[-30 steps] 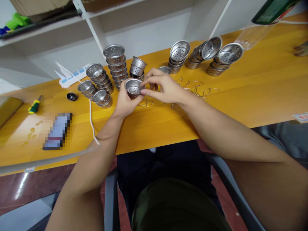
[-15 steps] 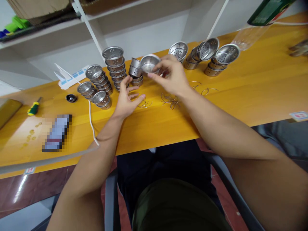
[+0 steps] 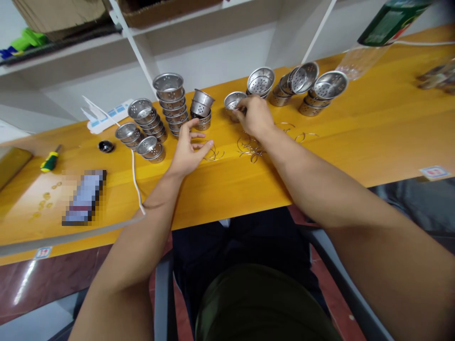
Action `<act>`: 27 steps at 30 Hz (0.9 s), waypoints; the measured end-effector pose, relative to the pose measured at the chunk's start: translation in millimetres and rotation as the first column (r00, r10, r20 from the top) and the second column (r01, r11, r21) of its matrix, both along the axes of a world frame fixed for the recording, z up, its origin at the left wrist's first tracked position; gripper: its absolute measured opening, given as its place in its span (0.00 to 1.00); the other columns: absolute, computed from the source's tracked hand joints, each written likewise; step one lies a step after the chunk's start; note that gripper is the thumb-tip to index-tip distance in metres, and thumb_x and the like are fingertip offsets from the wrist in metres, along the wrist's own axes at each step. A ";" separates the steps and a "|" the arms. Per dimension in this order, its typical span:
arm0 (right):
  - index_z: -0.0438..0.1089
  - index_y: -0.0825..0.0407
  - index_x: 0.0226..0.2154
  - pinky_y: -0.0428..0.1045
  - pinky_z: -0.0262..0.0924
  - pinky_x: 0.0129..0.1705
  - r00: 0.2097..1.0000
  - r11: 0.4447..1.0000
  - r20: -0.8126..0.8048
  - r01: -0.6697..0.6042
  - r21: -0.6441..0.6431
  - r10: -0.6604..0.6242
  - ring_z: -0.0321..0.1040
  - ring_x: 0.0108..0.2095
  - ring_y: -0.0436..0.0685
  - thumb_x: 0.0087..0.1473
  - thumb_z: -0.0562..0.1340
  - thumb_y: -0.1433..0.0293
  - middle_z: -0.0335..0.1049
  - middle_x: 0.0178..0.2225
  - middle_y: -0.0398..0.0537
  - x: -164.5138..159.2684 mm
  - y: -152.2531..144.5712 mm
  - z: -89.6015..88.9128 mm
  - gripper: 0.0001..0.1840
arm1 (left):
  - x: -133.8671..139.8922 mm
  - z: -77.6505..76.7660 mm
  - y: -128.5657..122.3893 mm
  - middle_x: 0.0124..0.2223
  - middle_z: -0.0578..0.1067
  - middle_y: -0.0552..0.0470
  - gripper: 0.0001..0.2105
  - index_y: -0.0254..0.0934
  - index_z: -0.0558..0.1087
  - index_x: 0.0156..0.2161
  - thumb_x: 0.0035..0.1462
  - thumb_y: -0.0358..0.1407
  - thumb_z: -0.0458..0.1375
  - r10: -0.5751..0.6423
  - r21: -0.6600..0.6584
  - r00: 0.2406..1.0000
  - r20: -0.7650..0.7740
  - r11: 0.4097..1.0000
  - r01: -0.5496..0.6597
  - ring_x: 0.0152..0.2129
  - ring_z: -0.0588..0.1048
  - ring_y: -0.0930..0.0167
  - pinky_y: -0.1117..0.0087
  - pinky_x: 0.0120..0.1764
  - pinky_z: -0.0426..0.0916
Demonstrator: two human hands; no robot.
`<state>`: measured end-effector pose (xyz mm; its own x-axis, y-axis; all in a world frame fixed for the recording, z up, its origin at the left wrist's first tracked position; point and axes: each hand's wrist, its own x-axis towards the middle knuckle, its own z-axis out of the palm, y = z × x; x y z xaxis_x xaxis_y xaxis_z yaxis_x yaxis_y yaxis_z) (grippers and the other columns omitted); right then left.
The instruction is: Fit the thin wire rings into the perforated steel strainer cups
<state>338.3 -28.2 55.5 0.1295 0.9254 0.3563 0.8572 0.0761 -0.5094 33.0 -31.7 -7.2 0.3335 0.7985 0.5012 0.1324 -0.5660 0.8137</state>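
Observation:
With its fingers closed on the side of a perforated metal cup (image 3: 233,101), my right hand (image 3: 256,115) is at the back of the table, left of a stack of similar cups (image 3: 261,81). My left hand (image 3: 190,150) is open, fingers spread, with nothing in it. Just behind it are a tall stack of cups (image 3: 169,90) and a short, tilted stack (image 3: 202,103). Thin curved wires (image 3: 251,147) lie in a loose pile below my right hand. A few more wires (image 3: 214,154) lie beside my left thumb.
More cup stacks stand at the left (image 3: 142,111) and right (image 3: 329,86). A phone (image 3: 85,196), a screwdriver (image 3: 50,161), a small black round object (image 3: 105,146) and a white cable (image 3: 133,175) lie on the left. A plastic bottle (image 3: 377,35) is at the far right.
My right hand has lowered the cup from the air, moving it right and down toward the table beside the right-hand stacks. My left hand has barely moved.

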 end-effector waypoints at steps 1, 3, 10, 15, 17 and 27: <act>0.93 0.50 0.65 0.69 0.75 0.80 1.000 1.000 0.000 0.010 0.006 -0.010 0.84 0.72 0.79 0.83 0.70 0.64 0.88 0.72 0.68 -0.7 0.5 0.3 0.18 | 0.4 0.1 -0.3 0.85 0.71 0.40 0.40 0.56 0.69 0.79 0.71 0.46 0.81 0.000 -0.001 1.000 0.001 1.000 0.000 0.63 0.84 0.60 0.60 0.55 0.89; 0.93 0.55 0.64 0.68 0.74 0.80 1.000 1.000 -0.009 0.013 0.024 -0.012 0.85 0.69 0.77 0.82 0.72 0.65 0.88 0.71 0.72 -0.6 2.3 0.0 0.18 | 1.5 0.1 -0.9 0.85 0.71 0.40 0.39 0.55 0.70 0.79 0.70 0.46 0.81 0.000 0.000 1.000 0.006 1.000 0.000 0.63 0.84 0.60 0.60 0.54 0.89; 0.93 0.53 0.56 0.78 0.77 0.74 0.999 0.995 -0.049 -0.018 0.097 0.023 0.88 0.61 0.81 0.78 0.74 0.67 0.92 0.61 0.71 12.6 15.5 -12.5 0.12 | 3.4 3.0 -3.4 0.84 0.72 0.38 0.39 0.53 0.73 0.77 0.68 0.47 0.83 0.014 -0.031 1.000 -0.001 0.999 -0.014 0.62 0.84 0.60 0.62 0.51 0.89; 0.92 0.48 0.54 0.73 0.77 0.71 0.989 0.985 -0.136 -0.028 0.169 0.051 0.83 0.54 0.74 0.76 0.79 0.53 0.92 0.57 0.65 24.8 26.4 -26.4 0.17 | 4.7 6.8 -6.5 0.82 0.74 0.40 0.38 0.51 0.75 0.75 0.66 0.46 0.84 0.027 -0.052 1.000 0.000 0.998 -0.027 0.61 0.84 0.61 0.65 0.50 0.88; 0.92 0.49 0.55 0.69 0.77 0.68 0.989 0.986 -0.145 -0.002 0.168 0.027 0.79 0.50 0.69 0.74 0.82 0.54 0.89 0.59 0.65 22.9 24.6 -25.4 0.18 | 4.9 8.1 -7.6 0.80 0.75 0.40 0.37 0.51 0.76 0.75 0.66 0.45 0.84 0.028 -0.055 1.000 -0.005 0.998 -0.028 0.61 0.85 0.61 0.66 0.49 0.89; 0.87 0.50 0.63 0.80 0.76 0.71 0.996 0.992 -0.084 0.027 0.120 -0.017 0.83 0.58 0.80 0.74 0.82 0.60 0.75 0.76 0.72 3.6 -13.5 0.7 0.21 | 6.6 10.0 -10.7 0.78 0.76 0.39 0.34 0.51 0.76 0.75 0.68 0.39 0.80 0.032 -0.040 0.999 -0.027 0.999 -0.033 0.61 0.85 0.60 0.65 0.50 0.90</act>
<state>341.9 -41.6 56.2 0.1828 0.8730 0.4522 0.8147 0.1230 -0.5667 39.6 -42.5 2.9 0.3191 0.8286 0.4601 0.1718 -0.5280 0.8317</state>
